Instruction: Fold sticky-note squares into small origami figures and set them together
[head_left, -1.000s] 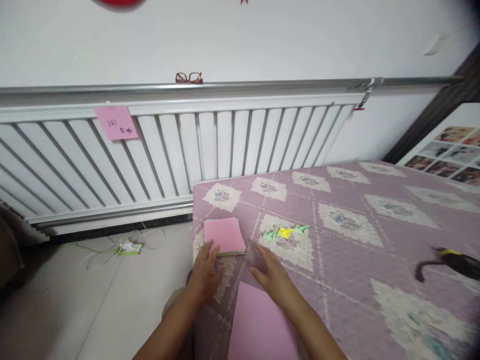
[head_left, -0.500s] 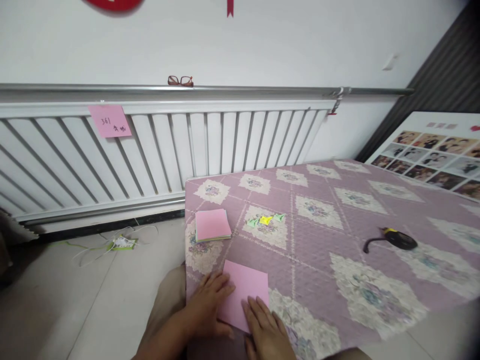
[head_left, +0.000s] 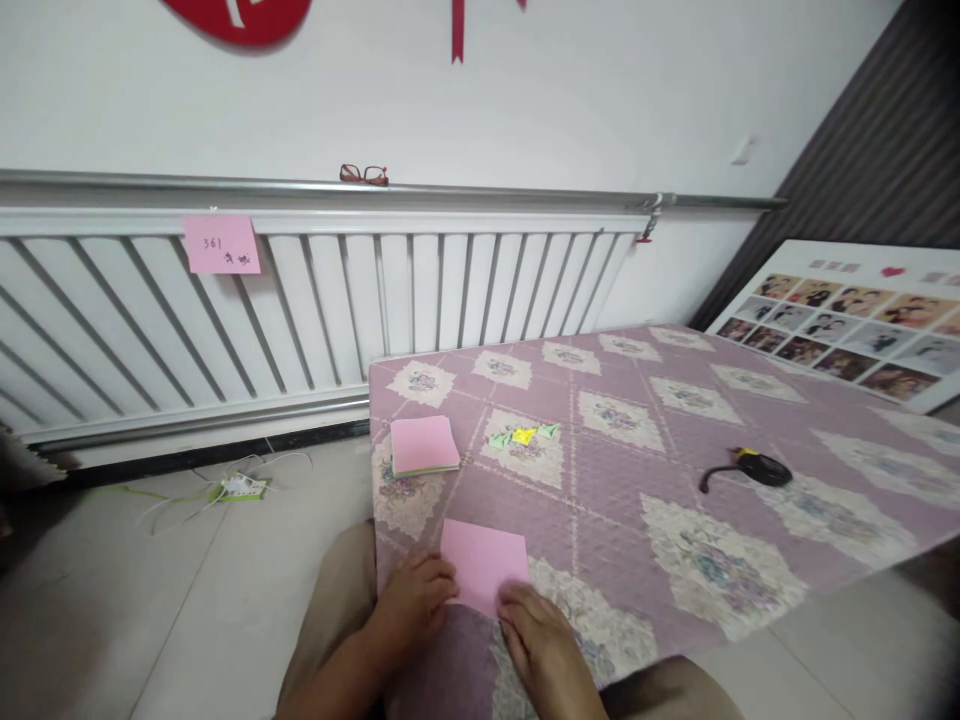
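A pink paper square (head_left: 484, 562) lies on the patterned purple tablecloth (head_left: 600, 480), close to the near edge. My left hand (head_left: 415, 600) is at its lower left corner, fingers closed on the paper's edge. At the lower right corner, my right hand (head_left: 534, 625) has its thumb and fingers pressed together on the paper. Beyond my left hand sits a stack of coloured paper (head_left: 424, 445) with a pink sheet on top. To the right of the stack are small folded pieces, a yellow one (head_left: 524, 436) between two green ones (head_left: 549, 431).
A black coiled cable (head_left: 763, 468) lies on the right of the table. Behind stands a white radiator (head_left: 435, 280) with a pink note (head_left: 222, 245); glasses (head_left: 364, 175) rest on the pipe above. A photo board (head_left: 840, 320) leans at the right. A power strip (head_left: 244, 488) is on the floor.
Both hands have moved from lying spread on the pink sheet to gripping its near corners. Less of the sheet's near part shows. The view has shifted slightly.
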